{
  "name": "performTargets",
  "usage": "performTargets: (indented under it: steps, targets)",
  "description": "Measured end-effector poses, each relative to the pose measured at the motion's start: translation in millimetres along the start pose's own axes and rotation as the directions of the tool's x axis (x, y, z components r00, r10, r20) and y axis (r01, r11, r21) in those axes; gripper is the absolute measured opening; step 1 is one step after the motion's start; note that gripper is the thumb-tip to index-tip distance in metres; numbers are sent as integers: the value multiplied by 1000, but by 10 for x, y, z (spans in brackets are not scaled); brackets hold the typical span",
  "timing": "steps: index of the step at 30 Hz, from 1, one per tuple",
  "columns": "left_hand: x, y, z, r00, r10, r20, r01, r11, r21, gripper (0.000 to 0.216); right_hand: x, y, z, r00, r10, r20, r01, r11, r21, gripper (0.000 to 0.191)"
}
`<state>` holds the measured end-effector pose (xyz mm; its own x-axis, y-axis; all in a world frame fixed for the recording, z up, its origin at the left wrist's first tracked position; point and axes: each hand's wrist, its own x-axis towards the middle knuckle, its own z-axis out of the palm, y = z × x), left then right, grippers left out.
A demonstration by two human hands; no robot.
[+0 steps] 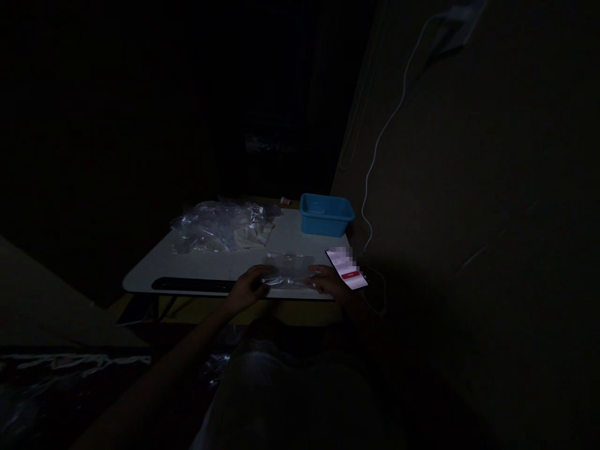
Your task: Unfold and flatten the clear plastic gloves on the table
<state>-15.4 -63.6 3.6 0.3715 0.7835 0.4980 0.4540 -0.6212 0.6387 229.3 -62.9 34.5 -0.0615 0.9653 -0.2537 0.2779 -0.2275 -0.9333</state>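
Note:
A clear plastic bag (288, 270) lies stretched between my two hands, low over the front of a white table (218, 265). My left hand (250, 286) grips its left edge with curled fingers. At the opposite edge, the fingers of my right hand (322, 279) are closed on the plastic. The light is dim, so whether anything sits inside the bag is hard to make out. Just right of my right hand is a phone (347, 269) with its screen lit.
A heap of crumpled clear plastic (220, 222) covers the table's back left. A blue plastic bin (327, 215) stands at the back right, with a small pale object (285, 201) left of it. A white cable (385, 122) hangs along the right wall.

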Motion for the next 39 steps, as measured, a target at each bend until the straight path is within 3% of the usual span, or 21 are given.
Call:
performTargets:
  steps: [6,14,19,25,39]
  targets:
    - [-8,-18,-16,1000,4,5,-4,1000,-11,30,53,95,-22,998,-43,-48,43,999,0,43]
    - [-4,-59,-23,990,138,15,-138,990,7,26,74,120,-11,995,-87,-51,83,994,-71,39]
    - [-20,-38,-9,989,146,32,-146,989,6,24,-6,66,-13,996,-79,-43,77,996,-53,44]
    - [-31,-12,-6,990,132,52,-133,991,6,24,-89,95,-80,987,31,-155,-23,998,54,47]
    - [-28,-52,-4,985,166,39,-166,986,3,23,-207,23,58,999,-25,-29,25,1000,-16,49]
